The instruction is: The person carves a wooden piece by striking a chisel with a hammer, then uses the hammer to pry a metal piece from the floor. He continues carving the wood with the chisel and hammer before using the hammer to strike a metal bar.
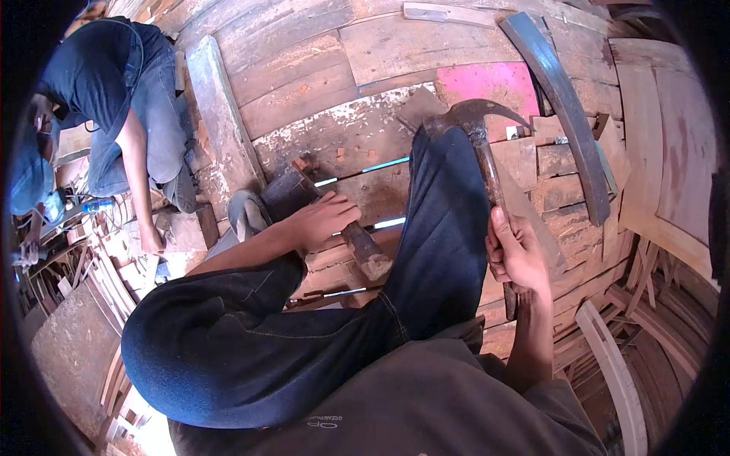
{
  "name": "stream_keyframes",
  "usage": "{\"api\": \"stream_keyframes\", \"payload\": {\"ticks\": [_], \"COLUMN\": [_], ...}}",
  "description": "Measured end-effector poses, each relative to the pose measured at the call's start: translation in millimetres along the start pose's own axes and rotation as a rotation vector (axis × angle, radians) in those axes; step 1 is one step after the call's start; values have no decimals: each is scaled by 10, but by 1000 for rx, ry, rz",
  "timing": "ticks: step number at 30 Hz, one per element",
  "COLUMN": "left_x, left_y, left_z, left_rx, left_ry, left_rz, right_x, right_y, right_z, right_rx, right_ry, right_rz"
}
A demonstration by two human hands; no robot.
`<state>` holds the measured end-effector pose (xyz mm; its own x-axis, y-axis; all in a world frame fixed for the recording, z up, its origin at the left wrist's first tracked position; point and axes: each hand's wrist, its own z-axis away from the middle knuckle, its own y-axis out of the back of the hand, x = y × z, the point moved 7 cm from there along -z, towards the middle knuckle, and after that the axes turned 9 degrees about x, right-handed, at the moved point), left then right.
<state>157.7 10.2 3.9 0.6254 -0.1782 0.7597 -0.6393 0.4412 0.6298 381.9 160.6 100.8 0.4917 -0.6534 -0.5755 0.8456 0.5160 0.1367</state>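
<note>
My right hand (519, 247) is closed around the handle of a claw hammer (487, 163). The hammer's metal head lies at my raised knee, its curved claw pointing right. Lower on the left, my left hand (323, 220) is wrapped over the shaft of what looks like a wooden mallet (369, 254). Its dark, blocky head is beside that wrist, and the rough shaft end shows below my fingers. The palm side of this hand is hidden. My bent legs in dark trousers (449, 220) surround the work spot.
Worn planks (289, 61) form the floor, with bright gaps between some. A pink panel (490, 87) and a curved dark beam (563, 114) lie ahead. A long board (220, 114) lies left, near a crouching person (114, 83). Timber offcuts (620, 372) are stacked at right.
</note>
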Motion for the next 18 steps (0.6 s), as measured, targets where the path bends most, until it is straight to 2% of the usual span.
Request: {"api": "stream_keyframes", "payload": {"ticks": [5,13,17,18], "left_x": [-106,-102,-444,-438], "left_y": [-143,38,-23,93], "left_z": [21,2,1,0], "left_rx": [-29,180,215,294], "left_ry": [2,74,204,197], "left_rz": [-47,44,30,33], "right_x": [-53,-53,-33,-39], "right_y": [-5,-8,-36,-102], "right_z": [14,75,159,206], "right_rx": [-3,-13,2,6], "right_ry": [17,25,206,272], "right_rz": [11,10,237,267]}}
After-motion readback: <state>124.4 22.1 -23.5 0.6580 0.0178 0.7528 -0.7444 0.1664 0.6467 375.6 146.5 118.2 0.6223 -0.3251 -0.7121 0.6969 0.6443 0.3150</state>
